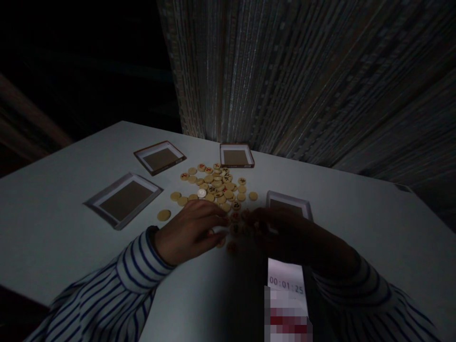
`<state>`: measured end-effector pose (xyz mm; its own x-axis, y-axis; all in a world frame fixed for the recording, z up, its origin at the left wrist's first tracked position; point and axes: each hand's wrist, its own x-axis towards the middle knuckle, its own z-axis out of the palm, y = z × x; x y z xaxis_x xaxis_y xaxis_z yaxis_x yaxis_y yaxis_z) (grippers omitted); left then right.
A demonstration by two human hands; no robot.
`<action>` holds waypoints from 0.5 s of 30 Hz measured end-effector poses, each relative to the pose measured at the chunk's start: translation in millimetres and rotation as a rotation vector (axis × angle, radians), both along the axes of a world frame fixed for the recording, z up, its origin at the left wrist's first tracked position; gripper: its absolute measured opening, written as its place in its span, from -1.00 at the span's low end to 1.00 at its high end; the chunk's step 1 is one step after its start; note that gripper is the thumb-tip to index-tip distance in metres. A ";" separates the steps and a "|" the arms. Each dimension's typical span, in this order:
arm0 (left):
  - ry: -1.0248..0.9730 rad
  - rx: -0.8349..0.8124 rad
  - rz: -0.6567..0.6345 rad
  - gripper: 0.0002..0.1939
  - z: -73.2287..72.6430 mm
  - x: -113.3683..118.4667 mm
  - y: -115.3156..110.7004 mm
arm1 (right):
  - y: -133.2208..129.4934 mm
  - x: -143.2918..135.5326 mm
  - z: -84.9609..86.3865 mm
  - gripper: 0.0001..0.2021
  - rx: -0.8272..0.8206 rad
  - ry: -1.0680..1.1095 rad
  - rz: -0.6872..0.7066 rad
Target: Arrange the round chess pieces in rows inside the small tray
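Head view, writing: "00:01:25" readable on the phone (287,280), below the right hand; lower screen blurred into blocks.
Disc marks: single Chinese-style characters, some red, some black, on the wooden discs (228,194); too small to read surely. Blank backs up on many others.
Tray label: small pale patch on the front edge of the far tray (237,156), unreadable.
Disc direction: mostly flat, some overlapping; round, so without a long axis. Heap stretched from between the trays toward both hands.
Disc place: mid-desk (349,204), with a few strays toward the left.
Coin: silvery and round, among the discs (202,193).
Left hand (192,230): palm down over the near discs, fingers bent, narrow gap between thumb and fingertips.
Right hand (288,232): in deep shadow, fingertips at the near discs; cannot tell whether gripping one.
Other trays: two at left (124,199), one at right (288,196), partly behind the right hand.
Phone axis: roughly away from the body.
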<state>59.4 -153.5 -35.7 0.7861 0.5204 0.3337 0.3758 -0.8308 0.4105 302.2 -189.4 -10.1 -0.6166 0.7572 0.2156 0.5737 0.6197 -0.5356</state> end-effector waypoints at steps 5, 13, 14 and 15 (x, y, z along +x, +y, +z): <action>0.007 0.004 -0.001 -0.74 0.1 -0.2 0.2 | 0.3 0.8 3.1 -0.77 -0.021 -0.021 -0.042; -0.034 0.051 0.030 -0.77 1.8 -4.3 2.7 | 3.3 14.8 4.5 -0.70 -0.071 -0.033 -0.072; -0.047 0.062 0.038 -0.78 2.3 -5.5 3.8 | 3.6 15.8 2.6 -0.70 -0.054 -0.033 -0.069; -0.063 0.071 0.048 -0.79 2.9 -6.8 5.1 | 3.9 16.4 0.4 -0.71 -0.035 -0.036 -0.066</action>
<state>52.6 -148.4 -32.7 0.7373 0.5304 0.4184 0.3912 -0.8402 0.3755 318.6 -185.5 -9.7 -0.5715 0.8034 0.1669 0.6322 0.5608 -0.5346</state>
